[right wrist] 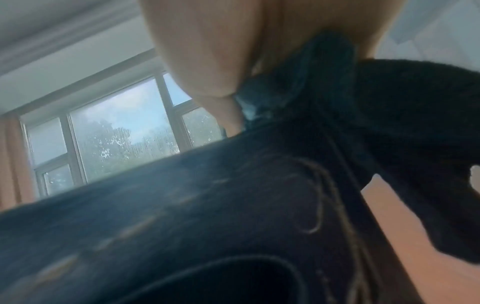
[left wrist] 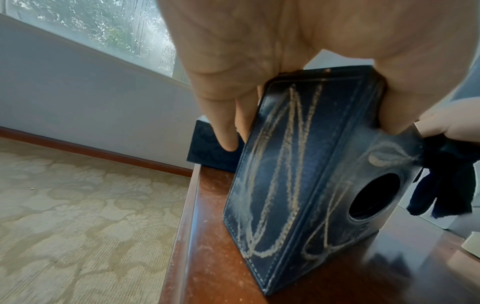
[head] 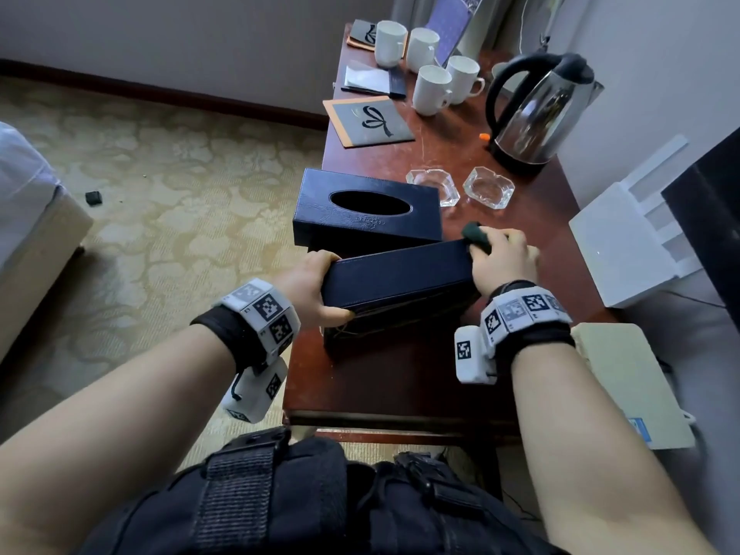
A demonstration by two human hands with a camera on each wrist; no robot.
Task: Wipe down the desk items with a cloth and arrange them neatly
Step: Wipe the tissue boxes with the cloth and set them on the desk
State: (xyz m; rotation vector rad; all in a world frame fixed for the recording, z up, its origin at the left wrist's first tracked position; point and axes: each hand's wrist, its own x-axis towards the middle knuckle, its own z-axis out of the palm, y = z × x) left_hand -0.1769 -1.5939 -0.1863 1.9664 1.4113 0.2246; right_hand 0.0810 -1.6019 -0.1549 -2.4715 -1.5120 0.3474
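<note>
While left hand [head: 310, 280] grips tilted tissue box [head: 394, 276] end, right hand [head: 502, 260] clutches dark cloth [head: 476, 235] against opposite end.

The left hand [left wrist: 272, 51] is gripping the top end of a dark blue tissue box [left wrist: 306, 174], which is standing tilted on the brown desk [left wrist: 205, 236] with pale scribbled lines showing across its faces. A dark cloth [left wrist: 446, 185] is hanging at the box's right edge, below another hand [left wrist: 449, 125].
</note>
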